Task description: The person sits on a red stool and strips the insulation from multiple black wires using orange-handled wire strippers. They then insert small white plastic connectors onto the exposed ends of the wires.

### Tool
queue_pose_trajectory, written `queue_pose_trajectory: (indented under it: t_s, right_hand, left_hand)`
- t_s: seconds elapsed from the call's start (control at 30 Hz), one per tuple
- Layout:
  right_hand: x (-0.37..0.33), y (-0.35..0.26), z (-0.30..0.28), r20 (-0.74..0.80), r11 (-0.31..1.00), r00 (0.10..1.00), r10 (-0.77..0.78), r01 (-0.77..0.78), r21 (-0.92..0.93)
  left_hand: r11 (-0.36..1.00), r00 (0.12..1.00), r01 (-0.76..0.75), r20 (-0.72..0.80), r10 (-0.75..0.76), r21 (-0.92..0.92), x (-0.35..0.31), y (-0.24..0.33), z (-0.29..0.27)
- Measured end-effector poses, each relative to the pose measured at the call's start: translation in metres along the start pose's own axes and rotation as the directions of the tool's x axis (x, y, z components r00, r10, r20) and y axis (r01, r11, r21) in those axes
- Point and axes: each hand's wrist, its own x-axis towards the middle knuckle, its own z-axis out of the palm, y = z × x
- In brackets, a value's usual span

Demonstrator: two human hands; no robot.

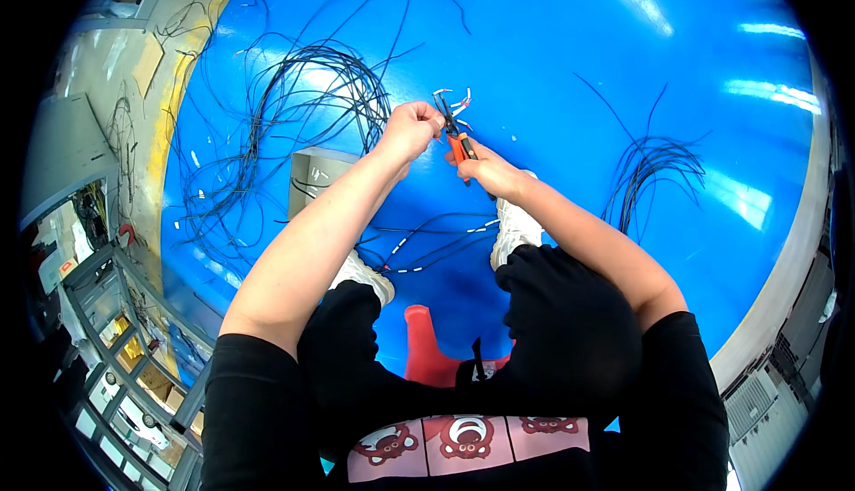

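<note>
My right hand (485,169) is wrapped round the orange-and-black handles of a pair of pliers (461,147), whose dark jaws point up and away from me. Whether they are cutters or strippers is too small to tell. Fingers pinched, my left hand (411,131) is just left of the jaws and seems to grip a thin cable, mostly hidden by the fingers. Several short wire ends with white sleeves (463,99) and bits of red stick out around the jaws. Black cables with white markers (408,243) lie on the floor between my shoes.
A big tangle of black cables (258,126) spreads over the blue floor to the left. A smaller bundle (655,166) lies to the right. Near my left forearm stands an open grey box (307,170). A red stool (423,344) is under me, and metal shelving (125,348) at far left.
</note>
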Motion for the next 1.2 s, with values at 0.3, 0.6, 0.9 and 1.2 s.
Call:
queue_pose_trajectory:
  t_s: [0.3,0.6,0.9,1.2]
  right_hand:
    - [0.003,0.026,-0.001,0.018,0.946,0.983,0.185,-0.183,0.267]
    - [0.006,0.047,-0.009,0.06,0.872,0.974,0.22,-0.223,0.435]
    - [0.004,0.055,-0.018,-0.058,0.949,0.973,0.223,-0.203,0.242]
    - [-0.018,0.078,-0.055,-0.218,0.931,0.965,0.146,-0.06,0.359]
  left_hand:
    - [0.975,0.991,0.123,0.024,-0.13,0.185,0.034,-0.027,0.02]
    - [0.913,0.995,0.095,-0.047,-0.083,0.397,0.055,-0.051,0.046]
    - [0.911,0.998,-0.033,0.068,0.005,0.411,0.011,-0.002,-0.016]
    - [0.646,0.622,-0.126,-0.448,0.642,0.753,-0.234,0.075,-0.27]
